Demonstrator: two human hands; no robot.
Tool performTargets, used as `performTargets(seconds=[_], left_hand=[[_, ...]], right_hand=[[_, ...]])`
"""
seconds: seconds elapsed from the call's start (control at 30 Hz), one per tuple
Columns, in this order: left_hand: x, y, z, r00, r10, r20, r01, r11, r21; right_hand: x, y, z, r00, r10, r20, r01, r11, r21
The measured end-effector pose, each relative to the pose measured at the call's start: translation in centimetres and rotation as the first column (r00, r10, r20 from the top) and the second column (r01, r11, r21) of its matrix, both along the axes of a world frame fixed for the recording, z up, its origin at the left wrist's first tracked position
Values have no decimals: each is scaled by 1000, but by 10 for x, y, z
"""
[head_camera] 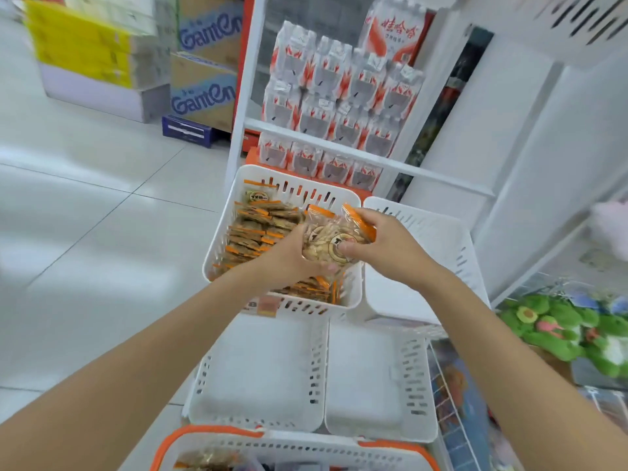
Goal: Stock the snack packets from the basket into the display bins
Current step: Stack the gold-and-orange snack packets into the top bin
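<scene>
A clear snack packet (pixel 331 237) with orange edges and a round brown label is held between both hands above a white slotted display bin (pixel 234 212). My left hand (pixel 292 256) supports it from below and the left. My right hand (pixel 377 243) grips its right side, thumb on the label. The bin under it is stacked with several matching packets (pixel 258 229). At the bottom edge, the white basket with an orange rim (pixel 210 433) shows a few packets inside, mostly cut off.
Two empty white bins (pixel 258 368) (pixel 370 375) sit between the basket and the filled bin; another empty one (pixel 438 239) lies to its right. Bottled water packs (pixel 343 107) fill the white rack behind. Green plush toys (pixel 564 328) sit right; cardboard cartons (pixel 204 86) stand on the floor left.
</scene>
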State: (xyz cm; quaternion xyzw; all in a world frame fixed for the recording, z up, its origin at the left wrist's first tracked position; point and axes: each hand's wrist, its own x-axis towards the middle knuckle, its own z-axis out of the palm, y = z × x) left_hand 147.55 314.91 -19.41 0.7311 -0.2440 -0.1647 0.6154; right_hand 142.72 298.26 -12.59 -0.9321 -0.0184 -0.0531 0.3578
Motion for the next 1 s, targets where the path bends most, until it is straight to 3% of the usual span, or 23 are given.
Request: performTargets(seconds=[0.1,0.23,0.4,0.57,0.67,0.77,0.83,0.93,1.0], left_hand=[[39,3,-6,994,110,13,-110,994,-15],[77,14,-35,966,256,-36,-257,966,-8],[94,15,-59,954,284,-99,-294,950,-105],[93,17,-67,959,271,-78,-279,950,-137],[93,17,-67,962,267,-64,-273,954,-122],[91,18,-65,963,261,-60,-266,958,-102],[91,18,-65,965,254,-62,-260,961,-96],[89,20,-64,961,261,-94,-271,956,-113],[89,21,-63,959,264,-106,-275,956,-105]], right_hand=[[35,-18,2,967,-223,121,225,974,-4],[59,-28,-34,888,-440,134,444,896,3],[66,-15,-81,873,-384,300,459,855,-242],[72,1,-91,892,-270,362,435,729,-528],[71,2,-85,873,-273,403,475,663,-579],[72,11,-89,903,-254,345,426,622,-657],[80,12,-94,927,-250,281,374,682,-628],[91,-1,-85,926,-331,180,375,852,-365],[86,-8,-82,933,-331,143,358,898,-257]])
